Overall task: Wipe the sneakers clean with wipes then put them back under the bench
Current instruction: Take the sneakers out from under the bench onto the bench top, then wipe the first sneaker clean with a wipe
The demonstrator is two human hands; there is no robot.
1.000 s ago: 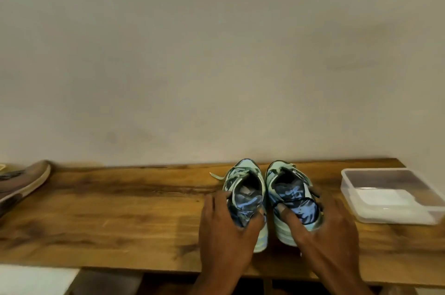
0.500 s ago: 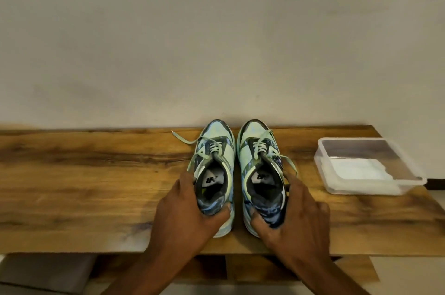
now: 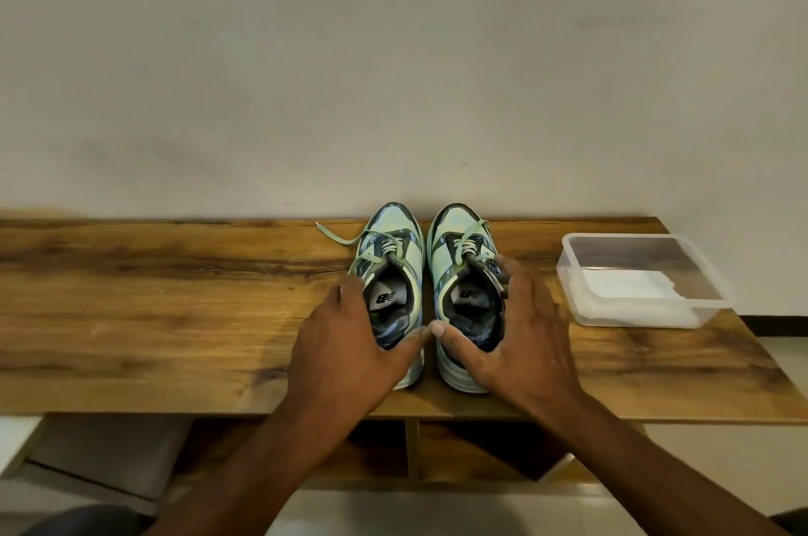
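Left hand grips left sneaker, right hand grips right sneaker, on bench

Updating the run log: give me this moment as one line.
stage: sneakers on bench, unwiped | left hand: grips left sneaker heel | right hand: grips right sneaker heel | wipes: in clear tub, untouched

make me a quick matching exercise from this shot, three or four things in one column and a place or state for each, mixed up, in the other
Things:
1. left hand
2. right hand
3. clear container
4. loose lace end

Places or states:
A. at the bench's right end, white wipes inside
B. holds the heel of the left sneaker
C. trails on the wood left of the pair
D. holds the heel of the right sneaker

Pairs: 1-B, 2-D, 3-A, 4-C
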